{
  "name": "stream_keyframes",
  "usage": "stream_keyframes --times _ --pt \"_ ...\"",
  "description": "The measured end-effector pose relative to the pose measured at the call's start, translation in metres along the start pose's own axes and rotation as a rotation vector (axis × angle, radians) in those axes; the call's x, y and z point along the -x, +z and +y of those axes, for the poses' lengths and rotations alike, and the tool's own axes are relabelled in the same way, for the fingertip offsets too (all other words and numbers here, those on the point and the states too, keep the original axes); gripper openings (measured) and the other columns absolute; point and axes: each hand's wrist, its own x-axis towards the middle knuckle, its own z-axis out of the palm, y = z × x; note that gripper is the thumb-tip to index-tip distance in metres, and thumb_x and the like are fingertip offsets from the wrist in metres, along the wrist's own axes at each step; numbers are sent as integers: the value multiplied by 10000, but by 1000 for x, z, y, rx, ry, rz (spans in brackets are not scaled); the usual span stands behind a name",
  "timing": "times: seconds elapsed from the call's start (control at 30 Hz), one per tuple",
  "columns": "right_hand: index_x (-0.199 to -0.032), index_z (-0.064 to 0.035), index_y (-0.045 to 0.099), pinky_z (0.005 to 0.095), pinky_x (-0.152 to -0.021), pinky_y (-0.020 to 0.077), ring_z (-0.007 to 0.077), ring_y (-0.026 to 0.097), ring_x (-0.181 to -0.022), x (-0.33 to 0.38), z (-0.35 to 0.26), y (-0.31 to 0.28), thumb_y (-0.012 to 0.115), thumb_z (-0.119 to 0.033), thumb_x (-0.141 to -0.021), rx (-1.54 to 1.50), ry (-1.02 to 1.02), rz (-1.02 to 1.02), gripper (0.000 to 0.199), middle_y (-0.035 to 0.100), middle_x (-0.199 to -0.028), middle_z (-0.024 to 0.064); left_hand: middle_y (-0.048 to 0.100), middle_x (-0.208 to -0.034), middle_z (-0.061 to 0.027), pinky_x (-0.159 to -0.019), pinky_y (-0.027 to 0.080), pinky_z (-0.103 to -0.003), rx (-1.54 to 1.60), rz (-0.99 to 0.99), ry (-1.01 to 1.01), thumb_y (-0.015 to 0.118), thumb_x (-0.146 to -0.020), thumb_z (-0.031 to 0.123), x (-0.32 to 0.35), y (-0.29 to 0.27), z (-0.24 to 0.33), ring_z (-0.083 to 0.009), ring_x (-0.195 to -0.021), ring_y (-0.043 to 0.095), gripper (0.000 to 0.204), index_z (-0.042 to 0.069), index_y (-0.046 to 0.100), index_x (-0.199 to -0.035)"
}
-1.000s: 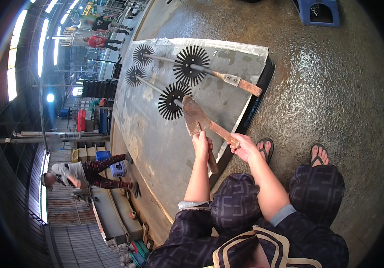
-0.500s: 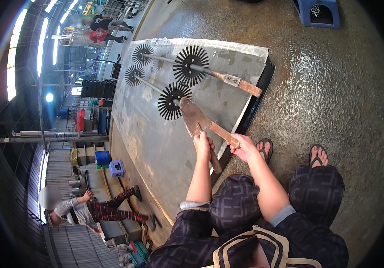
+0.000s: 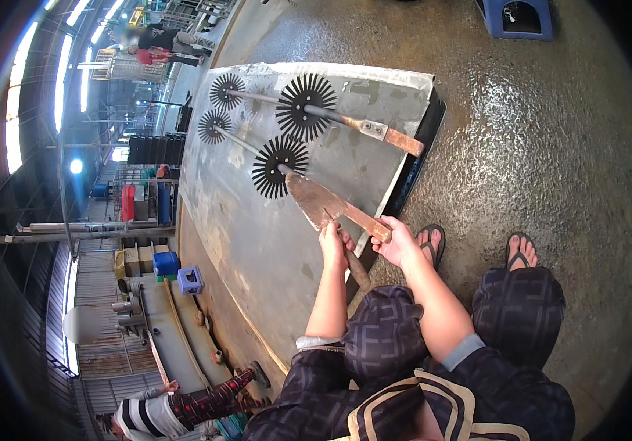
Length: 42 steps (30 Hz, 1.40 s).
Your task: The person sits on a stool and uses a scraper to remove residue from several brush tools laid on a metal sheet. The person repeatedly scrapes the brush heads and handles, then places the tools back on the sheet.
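A trowel with a rust-brown, pointed blade is in my left hand, its fingers closed near the wooden handle. My right hand pinches the end of a flat rusty bar. This bar seems to belong to a rod with slotted black discs, one of them a large disc; the trowel blade covers the join. Beyond it lies a similar rod with another large slotted disc and a flat rusty end. Both rods rest on a grey slab.
Wet concrete floor spreads to the right, with a blue plastic stool at the far right. A person in a striped top is at the lower left. Blue drum and purple crate stand left of the slab.
My hands keep their grips, with the trowel and bar nearly still. The view has shifted slightly. The person on the left has moved toward the lower edge.
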Motion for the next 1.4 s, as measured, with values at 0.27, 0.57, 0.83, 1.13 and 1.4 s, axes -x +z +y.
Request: stream_keyframes --times 0.27,0.57,0.83,1.13,1.4 --pt "-967 -93 532 337 -610 388 195 504 -631 4 0 4 420 -374 -876 -26 -35 28 316 576 -807 52 375 -477 -47 -342 306 -287 -84 -107 -66 434 -837 203 38 7 -4 -144 -345 337 167 39 419 -867" --pt "-982 -78 514 305 -566 376 177 497 -651 11 1 11 353 -404 -892 -77 -2 77 375 571 -846 60 400 -487 -35 -324 308 -255 -229 -237 -32 416 -870 198 68 10 -10 -129 -348 357 174 39 399 -801" --pt "-1043 -75 493 305 -612 383 180 496 -728 -1 4 3 363 -420 -889 -189 -24 83 399 559 -951 68 394 -503 -32 -317 308 -248 -190 -260 -1 414 -871 177 69 20 -15 -117 -354 345 160 21 424 -841" --pt "-1028 -73 488 342 -681 376 193 493 -794 7 0 10 361 -428 -891 -197 -59 111 401 548 -947 67 374 -503 -29 -325 294 -260 -201 -303 -7 442 -864 181 75 20 -13 -122 -363 346 172 46 385 -773" --pt "-1040 -66 482 353 -663 384 219 505 -796 1 3 4 348 -404 -900 -181 -62 39 390 541 -966 83 380 -488 -32 -322 296 -258 -194 -237 9 442 -865 177 74 24 -12 -118 -357 347 169 43 391 -775"
